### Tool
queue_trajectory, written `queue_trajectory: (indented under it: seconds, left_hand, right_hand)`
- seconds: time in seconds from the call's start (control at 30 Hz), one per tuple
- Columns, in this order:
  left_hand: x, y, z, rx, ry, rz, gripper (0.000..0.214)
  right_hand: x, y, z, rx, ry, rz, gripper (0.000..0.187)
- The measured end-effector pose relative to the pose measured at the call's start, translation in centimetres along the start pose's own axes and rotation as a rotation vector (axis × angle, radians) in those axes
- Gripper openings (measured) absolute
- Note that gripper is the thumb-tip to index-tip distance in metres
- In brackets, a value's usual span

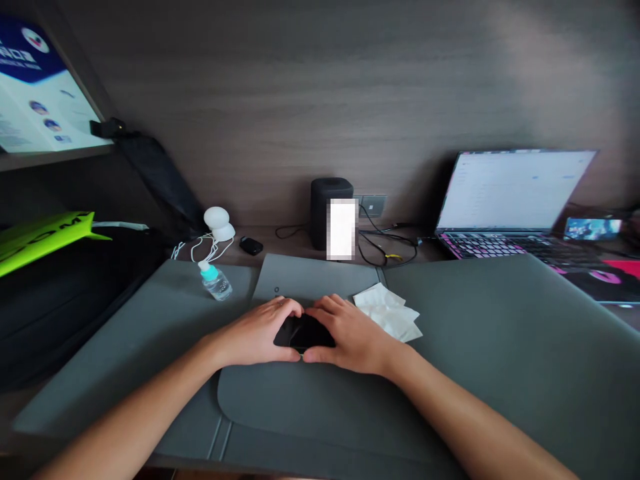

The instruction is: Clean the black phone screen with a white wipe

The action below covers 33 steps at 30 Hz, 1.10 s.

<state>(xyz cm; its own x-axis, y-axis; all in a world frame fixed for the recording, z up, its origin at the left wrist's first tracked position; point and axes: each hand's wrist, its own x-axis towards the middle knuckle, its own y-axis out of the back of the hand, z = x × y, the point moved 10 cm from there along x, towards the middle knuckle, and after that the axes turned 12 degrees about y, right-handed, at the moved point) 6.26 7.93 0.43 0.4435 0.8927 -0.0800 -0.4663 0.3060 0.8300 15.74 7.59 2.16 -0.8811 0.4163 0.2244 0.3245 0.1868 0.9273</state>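
A dark-screened smartphone (306,332) lies sideways on a grey mat (320,400) in front of me. My left hand (255,330) curves around its left end, thumb along the near edge and fingers along the far edge. The right end is gripped the same way by my right hand (350,333); the two thumb tips almost meet. Just beyond my right hand, several white paper packets (387,310) lie in a fanned pile. A small clear bottle (217,283) with a turquoise collar stands to the left of my left hand.
Along the back wall are a white round-headed device (217,221) with cords, a small black object (251,246), a black speaker (320,213) and loose cables (385,247). An open laptop (515,193) is at the right. A black bag (75,300) sits at the left.
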Motion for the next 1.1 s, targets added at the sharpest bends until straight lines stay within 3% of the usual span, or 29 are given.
queue_trajectory:
  seconds: [0.13,0.27,0.5,1.1]
  left_hand:
    - [0.0,0.0,-0.7,-0.04,0.049,0.002,0.064]
    - [0.0,0.1,-1.0,-0.053,0.072,-0.009,0.069]
    - [0.0,0.9,-0.2,0.016,0.024,0.043,0.062]
    - [-0.1,0.8,0.0,0.046,0.009,0.016,0.063]
  right_hand:
    - [0.6,-1.1,0.0,-0.01,-0.006,-0.009,0.08]
    - [0.7,-1.4,0.1,-0.036,-0.028,-0.011,0.078]
    - [0.8,-1.7,0.4,-0.02,-0.025,-0.026,0.071]
    - [1.4,-1.7,-0.2,-0.043,0.029,0.007,0.068]
